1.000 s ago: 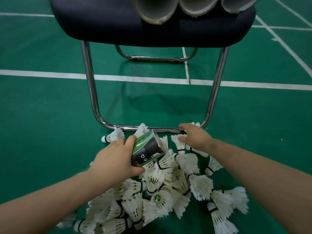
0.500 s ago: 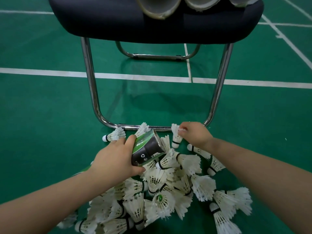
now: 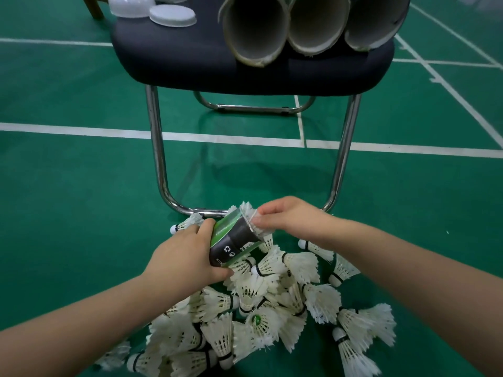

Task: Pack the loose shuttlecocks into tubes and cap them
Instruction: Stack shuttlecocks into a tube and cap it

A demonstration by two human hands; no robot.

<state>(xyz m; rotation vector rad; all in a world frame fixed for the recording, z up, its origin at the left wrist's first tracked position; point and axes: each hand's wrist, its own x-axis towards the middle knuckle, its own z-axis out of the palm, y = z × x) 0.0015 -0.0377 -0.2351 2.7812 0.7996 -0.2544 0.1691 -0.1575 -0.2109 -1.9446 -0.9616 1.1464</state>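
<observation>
Shuttlecocks [image 3: 261, 317] piled loose on the green floor [image 3: 68, 200] right at the bottom, feathers every which way. Just above the heap the left hand [image 3: 182, 257] is wrapped round a short black and green tube [image 3: 234, 240], tilted with its open mouth up and to the right. Right hand [image 3: 288, 216] has its fingers pinched on a shuttlecock [image 3: 249, 210] at that mouth. Looks like it's partly in, but the fingers hide how far. Behind them stand the chrome legs of a chair [image 3: 245, 80], and up on its dark seat three empty tubes [image 3: 255, 28] lie on their sides, open ends facing the camera, with white caps [image 3: 172, 15] off to the left
</observation>
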